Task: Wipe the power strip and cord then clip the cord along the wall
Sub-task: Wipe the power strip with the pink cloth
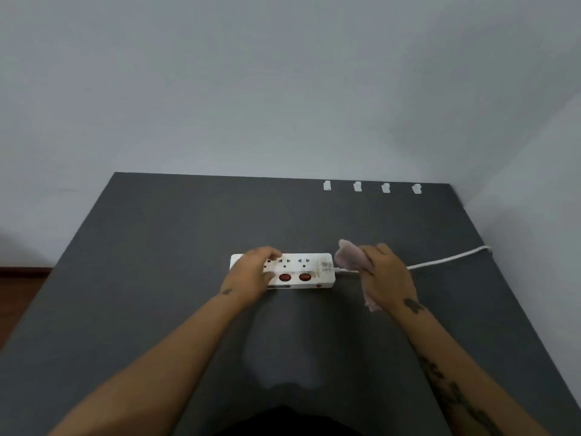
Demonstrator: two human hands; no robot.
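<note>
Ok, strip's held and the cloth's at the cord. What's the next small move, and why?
Probably slide the right hand with the cloth rightward along the cord: the cloth sits where the cord leaves the power strip, which the left hand holds, and the four clips are empty.

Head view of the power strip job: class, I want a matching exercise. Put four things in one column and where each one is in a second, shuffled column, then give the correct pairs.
Column 1
1. power strip
2. cord
3. cloth
4. clips

Column 2
A. gripped in the right hand
B. in a row at the far edge of the table, by the wall
C. held under the left hand
D. trailing towards the table's right edge

Pairs: 1-C, 2-D, 3-A, 4-B
</note>
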